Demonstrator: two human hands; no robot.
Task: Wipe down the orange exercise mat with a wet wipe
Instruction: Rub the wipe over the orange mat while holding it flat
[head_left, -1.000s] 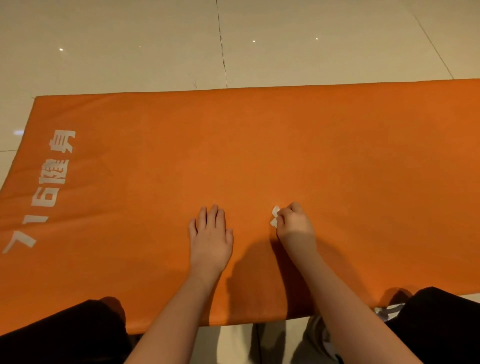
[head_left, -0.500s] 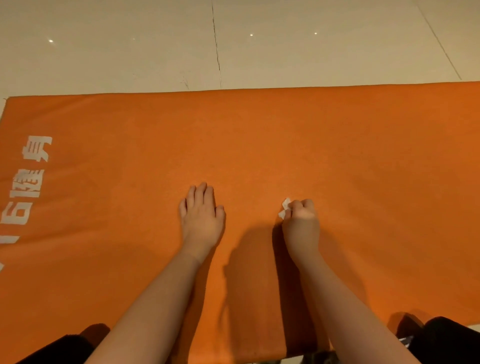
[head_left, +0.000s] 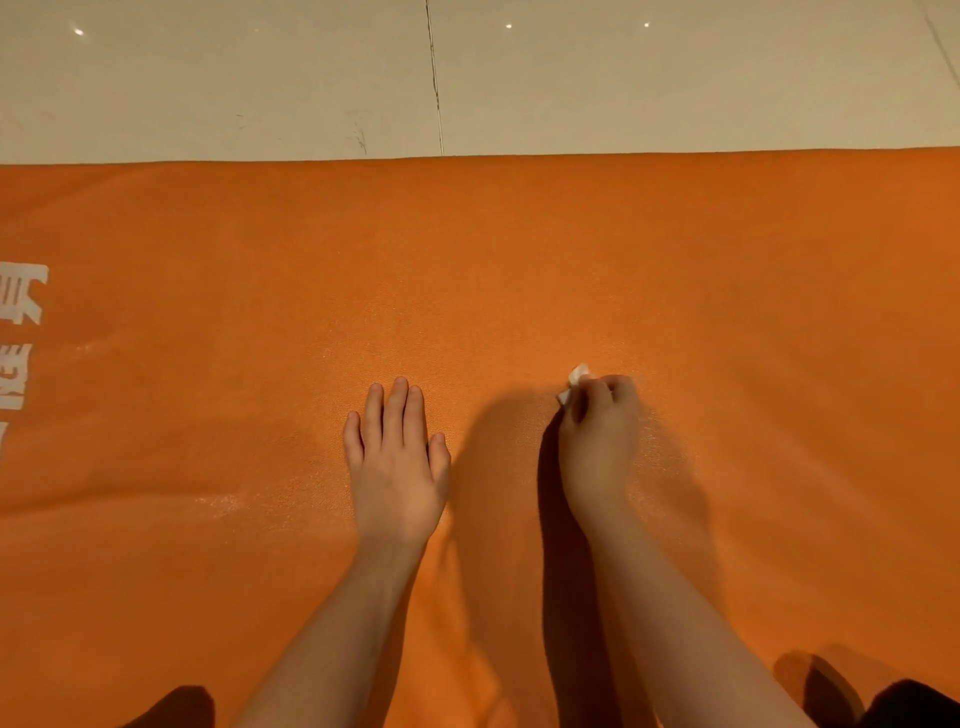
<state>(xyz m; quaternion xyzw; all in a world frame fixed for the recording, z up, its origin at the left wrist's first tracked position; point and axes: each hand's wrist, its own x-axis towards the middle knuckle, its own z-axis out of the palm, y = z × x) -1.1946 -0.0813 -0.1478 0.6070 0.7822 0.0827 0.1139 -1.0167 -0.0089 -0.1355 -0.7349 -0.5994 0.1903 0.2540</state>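
Observation:
The orange exercise mat (head_left: 519, 260) fills most of the head view, with white printed characters at its left edge. My left hand (head_left: 397, 462) lies flat on the mat, fingers straight and together, palm down. To its right my right hand (head_left: 597, 441) is curled into a fist and grips a small white wet wipe (head_left: 574, 382), which sticks out at the knuckles and touches the mat. Most of the wipe is hidden inside the fist. Faint damp sheen shows on the mat around both hands.
Beige floor tiles (head_left: 311, 78) with a dark grout line lie beyond the mat's far edge. Dark clothing on my knees (head_left: 909, 706) shows at the bottom right corner, another dark patch at the bottom left.
The view has shifted forward over the mat, so the print slid left and my knees dropped out of frame. My right hand with the wipe moved slightly away from me and to the right.

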